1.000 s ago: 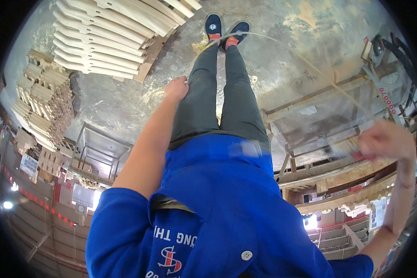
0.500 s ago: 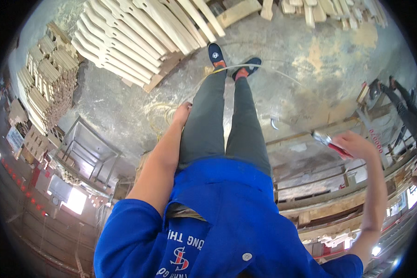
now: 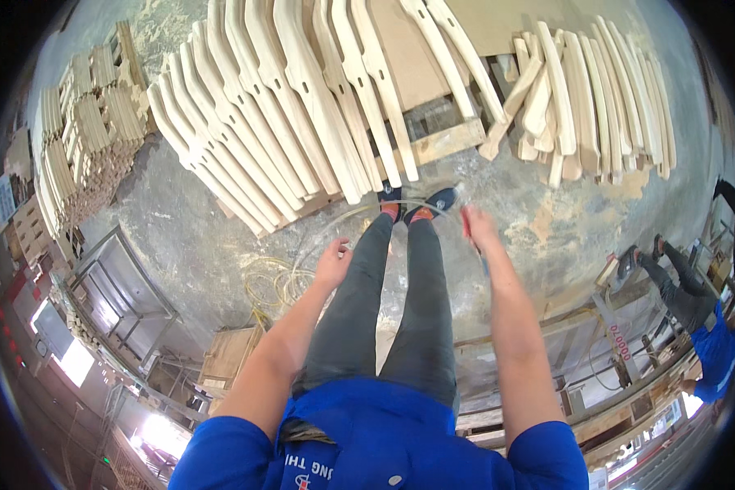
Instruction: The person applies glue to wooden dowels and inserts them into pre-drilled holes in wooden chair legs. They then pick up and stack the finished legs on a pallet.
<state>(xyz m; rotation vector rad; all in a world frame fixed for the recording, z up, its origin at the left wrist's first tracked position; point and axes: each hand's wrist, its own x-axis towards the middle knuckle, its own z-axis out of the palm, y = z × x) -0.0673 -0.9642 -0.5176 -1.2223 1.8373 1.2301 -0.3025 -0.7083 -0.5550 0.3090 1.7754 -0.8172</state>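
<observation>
My right hand is closed around a red-handled tool; most of it is hidden by the fingers, so its exact kind does not show. My left hand hangs beside my left thigh, fingers loosely bent and apart, holding nothing I can see. Ahead of my shoes lie curved, pale wooden pieces with small slots, set side by side in a long row. Neither hand touches them. A thin, clear hose arcs over the floor by my feet and coils near my left hand.
More wooden pieces lie in a pile at the far right. Stacked wooden parts stand at the left, near a metal frame. A wooden rack runs along the right, where another person in blue stands.
My right hand has swung inward and forward with the red-handled tool, from far right to near my feet. My left hand has moved slightly forward from my thigh. The view now takes in more wooden pieces.
</observation>
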